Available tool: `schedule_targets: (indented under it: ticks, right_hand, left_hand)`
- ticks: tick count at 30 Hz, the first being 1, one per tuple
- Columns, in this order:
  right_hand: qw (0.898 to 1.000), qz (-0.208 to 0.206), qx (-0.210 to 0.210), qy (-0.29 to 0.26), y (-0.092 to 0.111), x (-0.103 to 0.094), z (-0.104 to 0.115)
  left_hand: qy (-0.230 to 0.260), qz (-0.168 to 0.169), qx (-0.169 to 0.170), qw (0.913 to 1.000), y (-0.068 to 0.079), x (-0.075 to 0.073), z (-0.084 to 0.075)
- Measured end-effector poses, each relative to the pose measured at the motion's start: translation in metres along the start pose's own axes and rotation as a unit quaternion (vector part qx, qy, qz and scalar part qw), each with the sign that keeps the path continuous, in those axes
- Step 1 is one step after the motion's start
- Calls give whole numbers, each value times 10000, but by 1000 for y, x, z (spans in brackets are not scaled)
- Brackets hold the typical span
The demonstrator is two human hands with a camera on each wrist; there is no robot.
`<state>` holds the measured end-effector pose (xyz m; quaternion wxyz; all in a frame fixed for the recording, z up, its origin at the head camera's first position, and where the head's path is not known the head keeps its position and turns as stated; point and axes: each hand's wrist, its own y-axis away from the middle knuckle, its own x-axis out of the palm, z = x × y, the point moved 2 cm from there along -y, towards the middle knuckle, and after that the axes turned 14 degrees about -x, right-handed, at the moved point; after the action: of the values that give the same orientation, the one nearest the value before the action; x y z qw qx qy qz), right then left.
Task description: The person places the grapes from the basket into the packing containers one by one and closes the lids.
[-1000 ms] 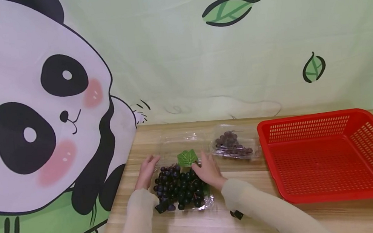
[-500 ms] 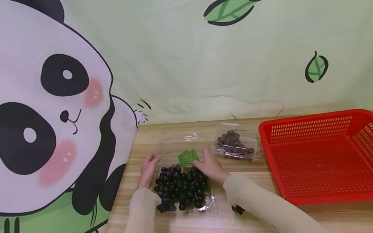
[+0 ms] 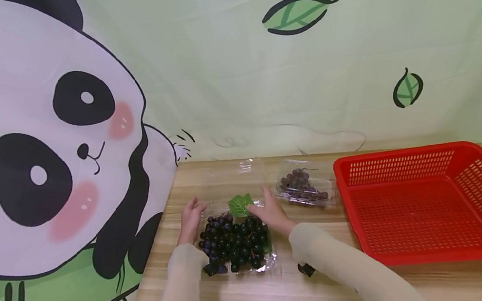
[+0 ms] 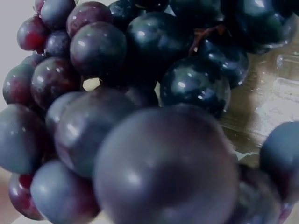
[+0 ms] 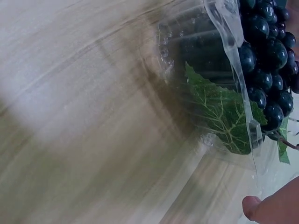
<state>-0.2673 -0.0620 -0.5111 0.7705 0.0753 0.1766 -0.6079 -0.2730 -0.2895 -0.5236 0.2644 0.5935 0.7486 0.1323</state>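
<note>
Grapes: dark bunch (image 3: 234, 242) with a green leaf (image 3: 241, 204) at its far end, lying in a clear plastic clamshell box (image 3: 267, 261) on the wooden table (image 3: 261, 300), near the left front part.
Long axis: bunch runs from the person outward, leaf end farthest away; the box's clear lid (image 3: 237, 178) stands open beyond it.
Left hand: left hand (image 3: 192, 218) sits at the box's left far corner, fingers fairly straight and loose, touching the rim as far as I can tell; it grips nothing plainly.
Right hand: right hand (image 3: 271, 215) lies at the box's right far corner, just beside the leaf, fingers extended toward the lid hinge; whether they pinch the plastic I cannot tell.
Key relation: grapes lie between the two hands, slightly nearer the person than both; the lid lies straight ahead of the fingertips. Both hands are about equally near.
Wrist views: left one fills with grapes (image 4: 154, 107); right one shows leaf (image 5: 219, 112) and grapes behind clear plastic, one fingertip (image 5: 254, 205) just beside.
Elsewhere: second clear box of purplish grapes (image 3: 301, 186) to the right; red slotted basket (image 3: 437, 252) farther right, well apart.
</note>
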Motion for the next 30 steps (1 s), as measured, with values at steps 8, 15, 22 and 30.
schedule_targets:
  ticks: [8, 15, 22, 30]
  right_hand:
    - [9995, -259, -163, 47, -4, -4, 2]
    - [9990, -343, -203, 184, -4, -9, 8]
    - [9984, -483, -304, -41, -7, -15, 12]
    - [9963, -602, -601, -92, -14, -26, 19]
  left_hand:
    - [303, -266, 176, 9990, 0, 2, -9]
    - [-209, -524, 331, 9979, 3, -1, -14]
    - [-517, -560, 378, 9964, 7, -6, -20]
    - [-712, -765, 506, 9932, 10, -11, -33]
